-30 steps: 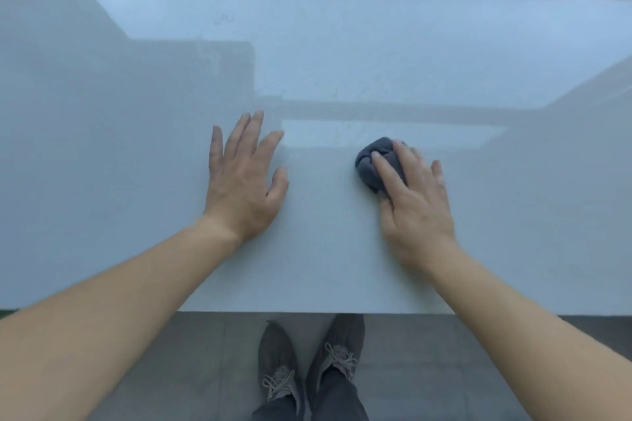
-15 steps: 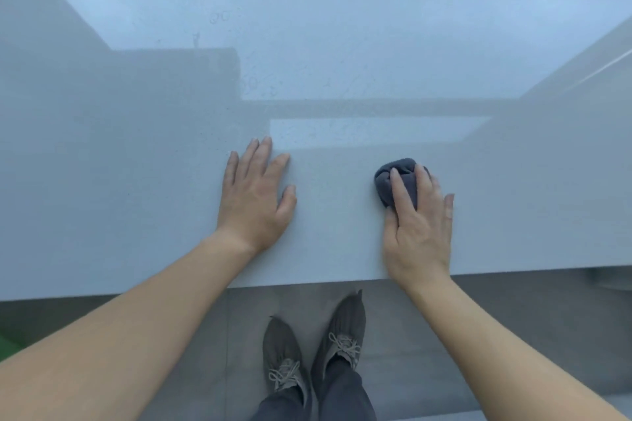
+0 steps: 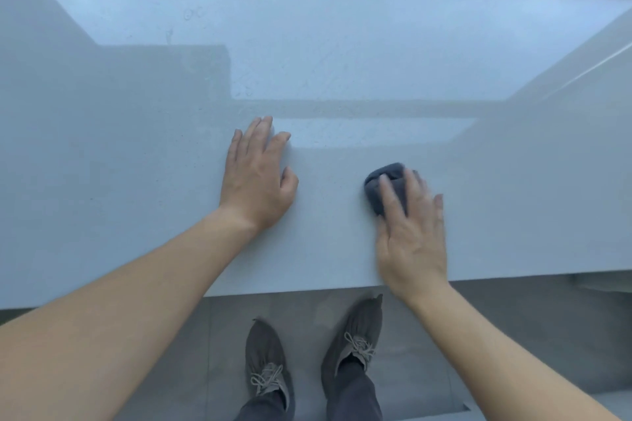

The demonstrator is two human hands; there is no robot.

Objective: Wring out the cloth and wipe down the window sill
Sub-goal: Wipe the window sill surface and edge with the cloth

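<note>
Head view: right hand, fingers straight, presses the balled cloth onto the sill, toward its front edge. Left hand lies spread flat on the sill, holding nothing. Risks: the bunched cloth may leave unwiped strips, and a pull past the sill's edge could drop it. Right hand blurred; cloth half hidden under the fingers; sill ends cut off.
</note>
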